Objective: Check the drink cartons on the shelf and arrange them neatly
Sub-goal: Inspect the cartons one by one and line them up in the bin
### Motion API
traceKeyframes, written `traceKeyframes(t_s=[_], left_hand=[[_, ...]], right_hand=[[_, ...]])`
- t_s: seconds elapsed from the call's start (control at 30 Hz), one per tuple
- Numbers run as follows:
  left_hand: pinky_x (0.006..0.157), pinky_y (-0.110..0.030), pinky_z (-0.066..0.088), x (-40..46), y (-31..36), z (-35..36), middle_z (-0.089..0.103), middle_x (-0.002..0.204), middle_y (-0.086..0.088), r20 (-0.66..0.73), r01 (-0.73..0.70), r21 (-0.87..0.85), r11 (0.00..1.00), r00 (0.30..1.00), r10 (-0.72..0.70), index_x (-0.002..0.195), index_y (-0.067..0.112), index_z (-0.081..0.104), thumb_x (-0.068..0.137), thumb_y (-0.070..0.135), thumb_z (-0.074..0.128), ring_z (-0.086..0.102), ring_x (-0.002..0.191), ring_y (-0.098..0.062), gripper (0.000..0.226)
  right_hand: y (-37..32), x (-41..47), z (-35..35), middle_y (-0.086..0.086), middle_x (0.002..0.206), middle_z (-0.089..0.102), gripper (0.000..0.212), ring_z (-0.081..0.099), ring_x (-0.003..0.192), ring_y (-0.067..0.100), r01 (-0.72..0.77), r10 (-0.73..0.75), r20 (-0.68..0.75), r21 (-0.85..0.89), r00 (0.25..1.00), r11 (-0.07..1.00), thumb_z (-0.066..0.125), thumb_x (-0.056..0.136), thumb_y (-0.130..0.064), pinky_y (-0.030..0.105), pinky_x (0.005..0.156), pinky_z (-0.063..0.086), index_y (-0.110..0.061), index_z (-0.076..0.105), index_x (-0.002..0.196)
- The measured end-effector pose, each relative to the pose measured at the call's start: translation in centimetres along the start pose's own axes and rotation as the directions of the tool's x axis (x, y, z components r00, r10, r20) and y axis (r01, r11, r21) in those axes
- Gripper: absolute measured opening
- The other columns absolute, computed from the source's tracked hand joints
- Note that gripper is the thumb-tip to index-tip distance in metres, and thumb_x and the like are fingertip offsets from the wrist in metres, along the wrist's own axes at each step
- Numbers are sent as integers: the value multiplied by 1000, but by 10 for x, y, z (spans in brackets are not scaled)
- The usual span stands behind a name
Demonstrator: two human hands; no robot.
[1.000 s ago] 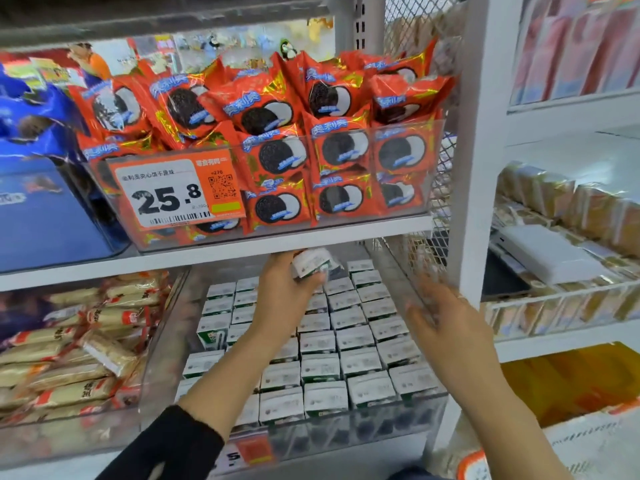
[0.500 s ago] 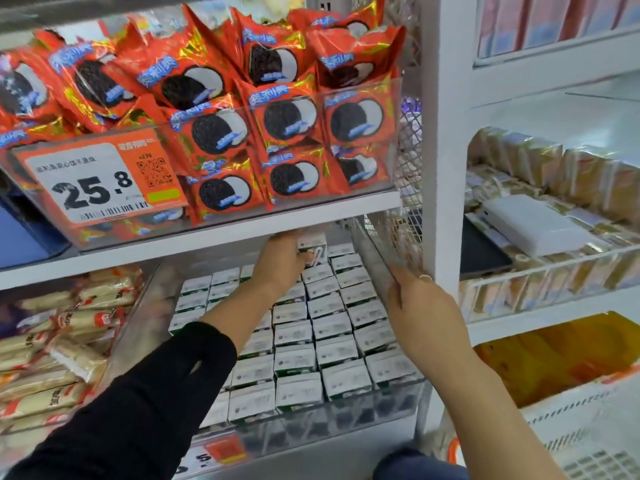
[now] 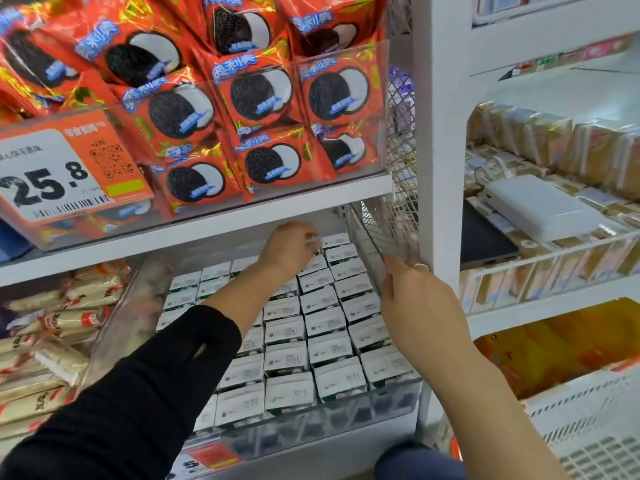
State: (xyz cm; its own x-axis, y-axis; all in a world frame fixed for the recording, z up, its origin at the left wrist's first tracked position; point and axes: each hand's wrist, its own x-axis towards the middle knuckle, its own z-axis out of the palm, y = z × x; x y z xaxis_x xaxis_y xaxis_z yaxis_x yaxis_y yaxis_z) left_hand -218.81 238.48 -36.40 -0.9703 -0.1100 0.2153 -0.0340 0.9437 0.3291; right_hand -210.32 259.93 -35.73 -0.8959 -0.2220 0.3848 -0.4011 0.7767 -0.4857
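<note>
Several rows of small white-topped drink cartons (image 3: pixel 325 348) fill a clear plastic bin (image 3: pixel 346 410) on the lower shelf. My left hand (image 3: pixel 289 249), in a black sleeve, reaches to the back rows under the upper shelf, its fingers curled round a carton (image 3: pixel 315 244) that is mostly hidden. My right hand (image 3: pixel 415 306) grips the bin's clear right wall (image 3: pixel 370 244) near the white upright, thumb on the inside.
Red cookie packets (image 3: pixel 259 95) and an orange 25.8 price tag (image 3: pixel 69 168) sit in the clear bin on the upper shelf (image 3: pixel 207 226) just above my left hand. Beige wrapped snacks (image 3: pixel 45 341) lie left. A white upright (image 3: pixel 440 133) and wire baskets (image 3: pixel 554 265) stand right.
My left hand has carried the carton from above the middle rows to the back of the bin. My right hand has come onto the bin's right wall. The view has moved closer.
</note>
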Motion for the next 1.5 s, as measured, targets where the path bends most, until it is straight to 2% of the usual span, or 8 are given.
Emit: traceKeyframes(t_s=[0.4, 0.53, 0.73, 0.83, 0.93, 1.1, 1.27, 1.5], left_hand=[[95, -29, 44, 27, 14, -1, 60, 128, -9, 243, -78, 162, 984, 969, 37, 126, 11, 59, 92, 17, 61, 55, 114, -24, 35], [97, -34, 44, 13, 6, 7, 57, 127, -13, 139, -105, 68, 992, 986, 95, 129, 10, 53, 97, 19, 52, 53, 115, -26, 33], [87, -35, 51, -13, 20, -6, 67, 96, -16, -322, -180, -229, 957, 941, 100, 102, 1, 60, 96, 15, 51, 63, 93, -28, 18], [83, -31, 48, -39, 34, -23, 64, 90, -14, -417, -182, -594, 784, 903, -106, 95, 6, 61, 93, 4, 55, 58, 86, -18, 6], [77, -29, 58, -74, 37, -30, 68, 105, -18, -149, 21, -895, 446, 928, -343, 107, -1, 60, 95, 8, 54, 67, 95, -23, 15], [74, -30, 60, -142, 30, -43, 73, 96, -14, 125, 147, -989, 17, 892, -433, 100, 3, 61, 94, 9, 58, 72, 86, -23, 10], [73, -29, 58, -172, 24, -57, 74, 96, -10, 135, 131, -991, -39, 905, -402, 106, 5, 62, 93, 12, 59, 71, 85, -21, 16], [67, -24, 57, -187, 22, -62, 75, 90, -7, 134, 133, -991, -25, 935, -329, 106, 7, 64, 92, 8, 59, 72, 78, -15, 16]], right_hand=[[-4, 0, -2, 8, 113, 59, 41, 64, 90, 24, -23, 23, 47, -16, 999, 1000, 37, 97, -11, 27, 72, 47, -20, 40, 137], [-5, 0, -4, 8, 113, 59, 41, 64, 90, 24, -27, 29, 49, -31, 998, 999, 37, 97, -12, 26, 71, 48, -20, 39, 138], [-7, -4, -6, 11, 116, 60, 39, 62, 96, 27, -25, 24, 25, 19, 999, 1000, 38, 100, -22, 29, 73, 47, -18, 42, 139], [-14, -8, -11, 8, 118, 59, 39, 55, 106, 27, 51, -44, -81, 76, 996, 996, 45, 98, -24, 31, 77, 46, -18, 49, 136], [-20, -12, -13, 4, 119, 60, 34, 53, 110, 24, 144, -113, -193, 156, 975, 977, 51, 95, -19, 26, 82, 40, -16, 57, 129], [-29, -22, -6, -2, 131, 53, 47, 39, 116, 6, 137, -119, -77, 297, 990, 945, 53, 91, -42, 5, 80, 23, -24, 50, 134], [-49, -35, 9, -17, 114, 44, 73, 40, 98, -3, 213, -229, 28, 269, 973, 939, 72, 71, -53, -1, 74, 30, -28, 46, 134], [-68, -42, 20, -15, 101, 44, 59, 46, 87, 3, 227, -200, -161, 174, 966, 958, 71, 67, -46, 5, 65, 30, -21, 56, 119]])
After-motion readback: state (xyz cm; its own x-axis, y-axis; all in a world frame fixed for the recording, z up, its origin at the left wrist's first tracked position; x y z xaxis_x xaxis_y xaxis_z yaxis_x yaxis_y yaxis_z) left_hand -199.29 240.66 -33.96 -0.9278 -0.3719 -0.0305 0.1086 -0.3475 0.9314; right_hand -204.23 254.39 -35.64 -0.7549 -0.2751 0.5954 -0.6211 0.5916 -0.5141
